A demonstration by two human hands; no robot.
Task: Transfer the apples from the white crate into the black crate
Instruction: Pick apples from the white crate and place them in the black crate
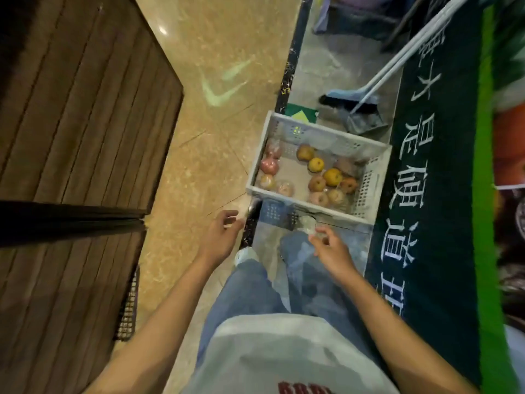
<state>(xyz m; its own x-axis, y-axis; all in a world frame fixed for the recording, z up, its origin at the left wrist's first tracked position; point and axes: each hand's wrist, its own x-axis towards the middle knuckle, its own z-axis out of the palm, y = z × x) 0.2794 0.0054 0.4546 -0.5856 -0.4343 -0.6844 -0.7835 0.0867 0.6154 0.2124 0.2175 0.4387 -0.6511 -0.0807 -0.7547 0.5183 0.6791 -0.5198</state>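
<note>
Glossy tan marble floor (216, 46), dark slatted wooden panel (71, 109), green lettered mat (437, 172), broom (352, 99) with dustpan (366, 120)

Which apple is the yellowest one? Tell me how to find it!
Find the white crate on the floor, ahead of the person's feet. On its right side sits a bunch of loose apples; the yellowest apple sits mid-bunch, brighter and more golden than the brownish-red ones touching it.

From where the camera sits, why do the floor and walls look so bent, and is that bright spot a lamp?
In the head view, the wide lens bows straight lines: the wooden panel and the green mat lean outward. The bright spot is glare on the polished floor. The apples in the white crate look soft, and both hands, left and right, are slightly blurred.
</note>
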